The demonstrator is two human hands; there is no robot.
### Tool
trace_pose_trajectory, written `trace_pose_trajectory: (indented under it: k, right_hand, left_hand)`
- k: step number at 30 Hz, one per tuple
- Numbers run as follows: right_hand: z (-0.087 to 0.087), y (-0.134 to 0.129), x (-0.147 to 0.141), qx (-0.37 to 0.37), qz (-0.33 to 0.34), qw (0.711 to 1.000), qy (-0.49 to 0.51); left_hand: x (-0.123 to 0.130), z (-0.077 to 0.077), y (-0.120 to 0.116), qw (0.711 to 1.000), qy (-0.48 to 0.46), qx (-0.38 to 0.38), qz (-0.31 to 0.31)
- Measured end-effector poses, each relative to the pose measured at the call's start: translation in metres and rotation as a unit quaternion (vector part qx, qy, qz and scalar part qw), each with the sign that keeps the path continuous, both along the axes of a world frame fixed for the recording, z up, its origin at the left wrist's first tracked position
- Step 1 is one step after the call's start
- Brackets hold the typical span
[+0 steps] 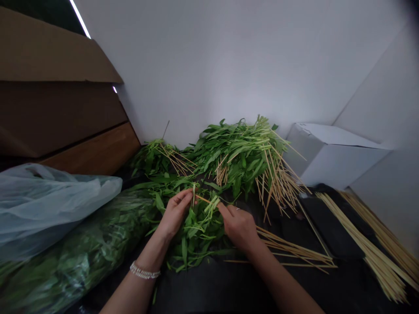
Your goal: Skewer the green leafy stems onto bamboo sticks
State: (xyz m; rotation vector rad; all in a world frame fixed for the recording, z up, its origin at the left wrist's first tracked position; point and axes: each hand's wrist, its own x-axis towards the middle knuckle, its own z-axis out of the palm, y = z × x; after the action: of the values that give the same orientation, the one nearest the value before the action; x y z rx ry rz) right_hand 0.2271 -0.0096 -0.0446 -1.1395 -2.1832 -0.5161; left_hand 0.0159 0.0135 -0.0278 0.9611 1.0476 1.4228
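My left hand point(178, 211) is closed, its fingertips pinching a pale green vegetable stem point(194, 188) at the tip of a thin wooden skewer point(203, 199). My right hand point(239, 224) is closed round the skewer, close behind a bunched clump of stems point(212, 205) threaded on it. Under both hands lies a loose heap of leafy green stalks point(186, 244). Whether the pinched stem is pierced by the tip, I cannot tell.
Behind lies a large pile of skewered greens point(242, 152), with a smaller one point(153, 159) to its left. Bare skewers point(297, 248) and bundled sticks point(366, 244) lie right, near a white box point(334, 152). A plastic bag of greens point(88, 244) fills the left.
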Motion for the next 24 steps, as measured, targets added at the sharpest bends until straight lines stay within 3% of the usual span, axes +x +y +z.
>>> trace_pose_trajectory:
  k: [4,12,24]
  right_hand:
    - [0.0008,-0.0007,-0.0005,-0.007,0.006,1.0,0.002]
    - [0.0013,-0.0009,-0.0003,0.0,0.0,1.0,0.004]
    - [0.0024,-0.0022,-0.0016,0.0,-0.006,1.0,0.004]
  left_hand:
    - [-0.0017,-0.0018,0.0014,0.999,0.031,0.01,0.011]
    - [-0.0019,0.002,0.0004,0.999,-0.001,-0.033,-0.008]
    - [-0.0019,-0.0017,0.0022,0.999,0.035,-0.007,-0.011]
